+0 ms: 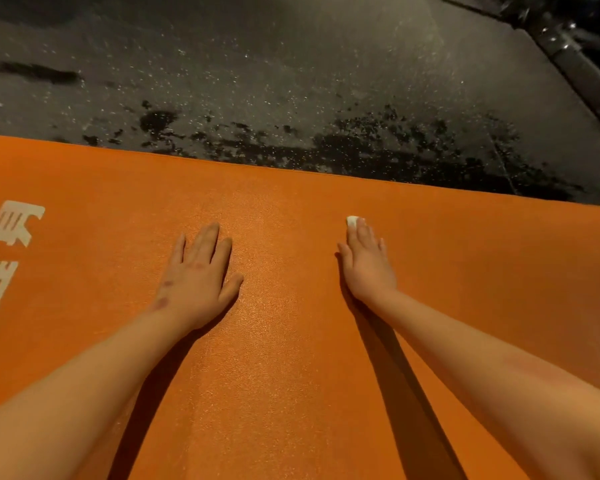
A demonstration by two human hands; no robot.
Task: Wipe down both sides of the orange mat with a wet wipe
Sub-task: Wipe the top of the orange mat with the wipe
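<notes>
Orange mat lies flat on dark speckled floor. Left hand is palm-down on the mat, fingers straight, holding nothing. Right hand, at its 3 o'clock, has straight fingers pressing a white wet wipe, which pokes out at 12. White print at the mat's 9 o'clock.

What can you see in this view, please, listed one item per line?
Orange textured mat: one, orange, flat on the floor, filling the lower frame.
Pale printed logo and lettering: one group, off-white, at the mat's left side.
Small white wet wipe: one, white, under the right fingertips.
Dark speckled floor: one, grey-black, beyond the mat, with darker patches.
Dark metal equipment: one, black, top right; type unclear.
Left hand: one, flat on the mat.
Right hand: one, straight fingers pressing the wipe down.
</notes>
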